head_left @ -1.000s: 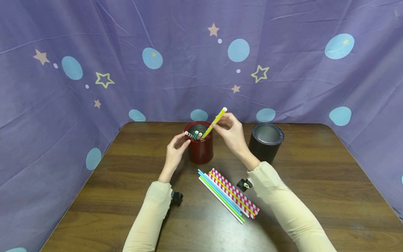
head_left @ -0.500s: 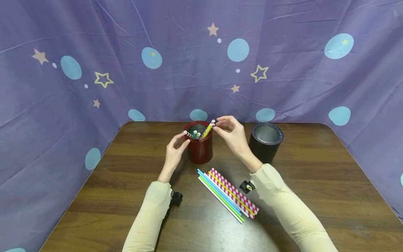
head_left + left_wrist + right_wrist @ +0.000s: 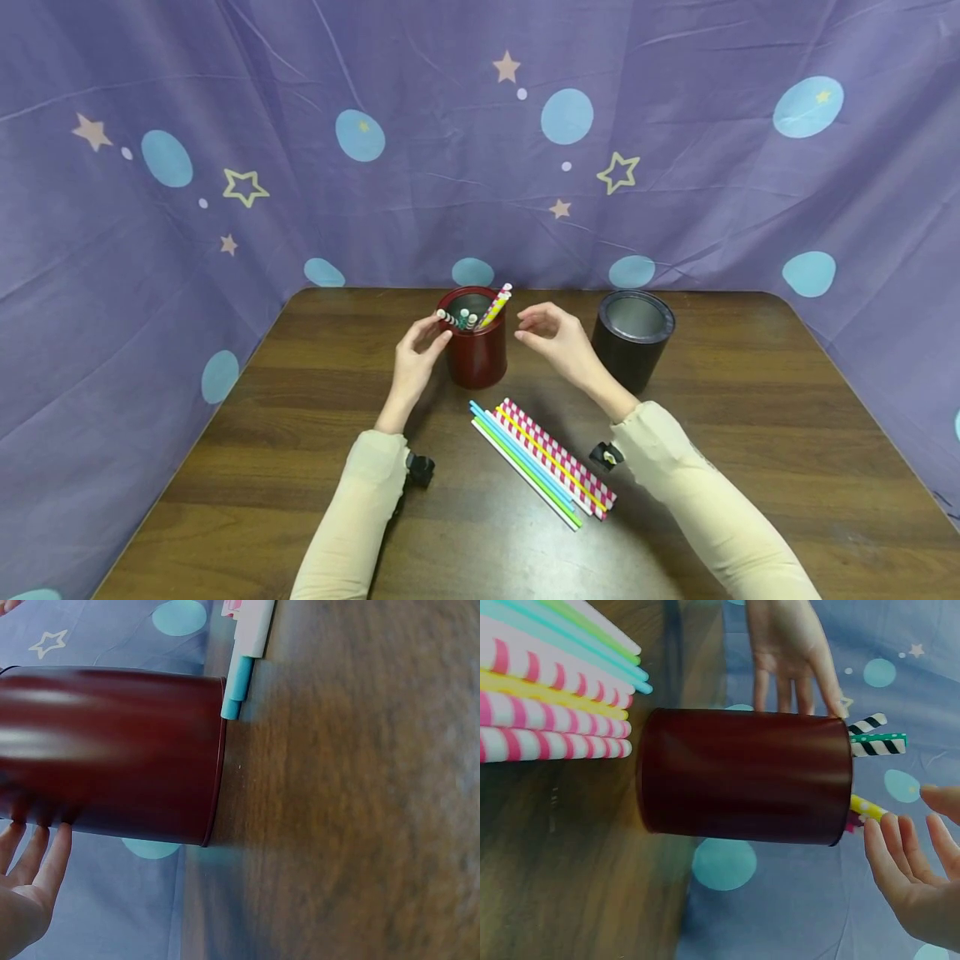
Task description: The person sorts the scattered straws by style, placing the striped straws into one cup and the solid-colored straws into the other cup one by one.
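Note:
A dark red can [image 3: 477, 358] stands upright on the table with several paper straws in it. Black-and-white striped straws and a green one lean at the left of its mouth; a yellow straw [image 3: 495, 309] and a pink-and-white straw [image 3: 504, 291] lean to the right. My left hand [image 3: 414, 364] touches the can's left side, fingers fairly straight and thumb near the rim. Off the can's right side, my right hand [image 3: 564, 346] hangs in the air, fingers loosely bent and nothing between them. The right wrist view shows that hand [image 3: 919, 881] close to the yellow straw's end.
A black can [image 3: 632, 354] stands open-topped at the right, with no straws showing. In front of the red can lies a slanting bundle of straws [image 3: 551, 458]: pink-and-white, yellow, blue, green and white. A purple curtain [image 3: 420, 217] rises behind the table [image 3: 285, 467].
The yellow straw has gone down into the red can, and my right hand has let go of it and moved down and right. My left hand has stayed at the can.

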The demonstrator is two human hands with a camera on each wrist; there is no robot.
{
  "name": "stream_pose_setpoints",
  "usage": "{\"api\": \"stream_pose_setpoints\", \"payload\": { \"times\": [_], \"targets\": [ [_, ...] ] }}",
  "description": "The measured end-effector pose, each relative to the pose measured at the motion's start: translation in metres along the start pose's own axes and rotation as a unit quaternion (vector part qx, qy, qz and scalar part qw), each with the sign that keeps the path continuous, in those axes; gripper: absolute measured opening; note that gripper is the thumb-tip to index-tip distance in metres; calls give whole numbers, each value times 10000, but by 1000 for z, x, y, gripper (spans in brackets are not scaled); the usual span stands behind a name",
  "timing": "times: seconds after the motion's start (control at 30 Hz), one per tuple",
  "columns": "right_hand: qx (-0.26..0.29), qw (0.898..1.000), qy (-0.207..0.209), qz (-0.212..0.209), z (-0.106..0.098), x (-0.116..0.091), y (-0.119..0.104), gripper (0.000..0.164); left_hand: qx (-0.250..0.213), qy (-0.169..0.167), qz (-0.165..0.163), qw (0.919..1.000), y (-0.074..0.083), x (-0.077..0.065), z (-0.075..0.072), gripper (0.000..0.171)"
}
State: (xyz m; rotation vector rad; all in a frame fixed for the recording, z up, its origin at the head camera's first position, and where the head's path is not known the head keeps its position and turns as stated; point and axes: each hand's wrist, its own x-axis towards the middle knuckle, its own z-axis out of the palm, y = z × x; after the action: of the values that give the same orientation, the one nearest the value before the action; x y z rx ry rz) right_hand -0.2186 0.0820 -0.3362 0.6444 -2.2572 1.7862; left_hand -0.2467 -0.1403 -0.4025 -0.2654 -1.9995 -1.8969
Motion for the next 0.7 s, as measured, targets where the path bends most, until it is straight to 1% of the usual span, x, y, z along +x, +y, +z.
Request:
{"api": "stream_pose_setpoints", "payload": {
  "times": [0.13,0.27,0.33,0.4,0.57,0.63,0.7],
  "targets": [
    [-119,9995,-276,8,0,-2,16,20,-29,-24,6,10000,0,0,0,32],
    [-217,9983,-534,54,0,-6,19,20,-20,-23,-5,10000,0,0,0,32],
    [-315,9972,-665,124,-1,-9,13,20,-2,-18,-13,10000,1,0,0,32],
    [-434,9958,-786,189,-2,-10,16,21,3,-11,-16,10000,0,0,0,32],
    [-665,9905,-1155,340,-3,-12,45,22,-78,-25,31,10000,0,0,0,32],
    [-768,9876,-1330,313,-3,-13,55,22,-118,-26,50,9999,0,0,1,32],
    [-858,9845,-1502,303,-3,-14,61,21,-149,-21,54,9999,0,0,1,32]
  ]
}}
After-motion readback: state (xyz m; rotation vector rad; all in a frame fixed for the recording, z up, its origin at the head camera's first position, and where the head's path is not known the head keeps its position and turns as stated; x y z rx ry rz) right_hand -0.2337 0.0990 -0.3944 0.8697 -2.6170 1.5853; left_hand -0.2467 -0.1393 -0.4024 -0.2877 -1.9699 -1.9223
